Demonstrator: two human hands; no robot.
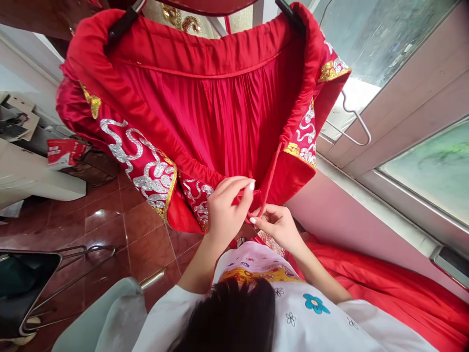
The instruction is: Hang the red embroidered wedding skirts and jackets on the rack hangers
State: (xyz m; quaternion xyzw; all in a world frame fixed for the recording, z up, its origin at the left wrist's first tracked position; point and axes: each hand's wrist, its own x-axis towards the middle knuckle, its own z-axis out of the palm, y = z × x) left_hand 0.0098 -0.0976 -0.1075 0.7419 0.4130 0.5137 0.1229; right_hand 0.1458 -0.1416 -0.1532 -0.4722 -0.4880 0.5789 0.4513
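A red pleated skirt point(220, 112) with silver and gold embroidery hangs open from black hanger clips point(122, 24) in front of me. A thin red cord point(271, 173) runs down from its waistband to my hands. My left hand point(227, 208) pinches the lower edge of the waistband where the cord meets it. Just to its right, and touching it, my right hand point(278, 225) pinches the cord's end between thumb and fingers. Below the hands are my white flowered shirt point(300, 303) and dark hair.
A window with a pinkish frame point(403, 127) runs along the right, with a wire hanger point(353, 122) against it. More red fabric point(384, 288) lies at the lower right. On the red tiled floor point(110, 220) to the left stand a black metal-framed chair point(25, 283) and a red-and-white packet point(64, 151).
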